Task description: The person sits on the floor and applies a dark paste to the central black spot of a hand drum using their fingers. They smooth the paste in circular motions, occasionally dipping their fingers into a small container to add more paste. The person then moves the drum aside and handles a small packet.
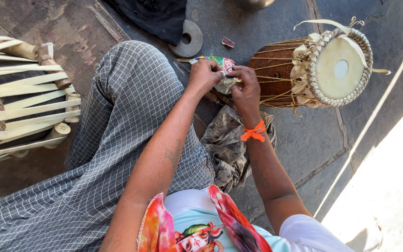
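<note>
Fingers of both hands close on one small packet (222, 70), held above the floor just left of a drum (304, 70). The left hand (204, 74) curls its fingers tight and pinches the packet's left part, where a crumpled, coloured end sticks out to the left. The right hand (246, 86) pinches the pale, shiny right part between thumb and bent fingers; neither hand is spread. The packet's long axis runs roughly left to right, its coloured end pointing left; how much of it the hands cover cannot be told.

An orange thread (253, 133) circles the right wrist. The drum lies on its side, its long axis left to right, its pale laced head facing right. A grey rag (232, 144) lies on the stone floor (304, 140) under the right forearm. A checked cloth (127, 116) covers the raised knee at left. Farther left stands a second drum (19, 93) with broad white straps. A flat metal ring (190, 39) lies on the floor beyond the hands, a small dark chip (228, 42) just right of it.
</note>
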